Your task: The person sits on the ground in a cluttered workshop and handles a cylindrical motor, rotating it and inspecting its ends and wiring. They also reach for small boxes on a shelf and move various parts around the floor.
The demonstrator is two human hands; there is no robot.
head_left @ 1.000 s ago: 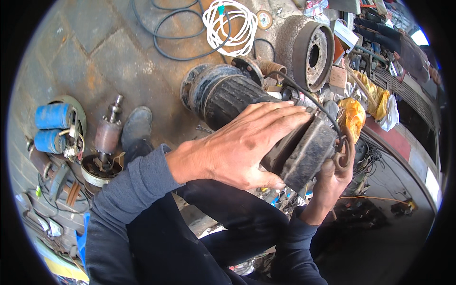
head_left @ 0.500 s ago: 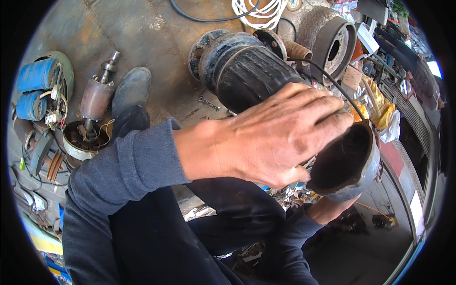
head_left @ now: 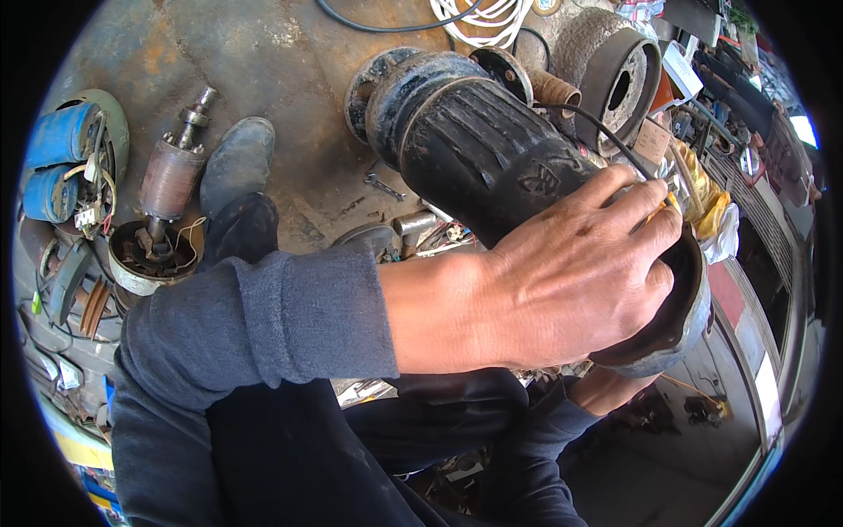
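A black ribbed pump housing [head_left: 474, 132] lies tilted across the middle, its round open end [head_left: 669, 350] toward the lower right. My left hand [head_left: 562, 285] reaches over that opening with bent, closed fingers; whatever they pinch is hidden. A black cable [head_left: 606, 133] runs along the far side of the housing and passes behind its fingertips. Below the rim, my right hand [head_left: 612, 389] touches the underside of the open end, its fingers out of sight.
A motor rotor [head_left: 173, 180] stands in a round casing [head_left: 145, 283] at left, beside blue cylinders [head_left: 60, 136] with wires. A wrench [head_left: 384, 186] lies on the floor near my shoe [head_left: 239, 162]. Beyond the housing are a rusty ring-shaped casting [head_left: 645, 88] and coiled white hose [head_left: 479, 33].
My left hand has moved right and slightly down, over the opening, and its fingers have curled in more. My right hand stays under the rim.
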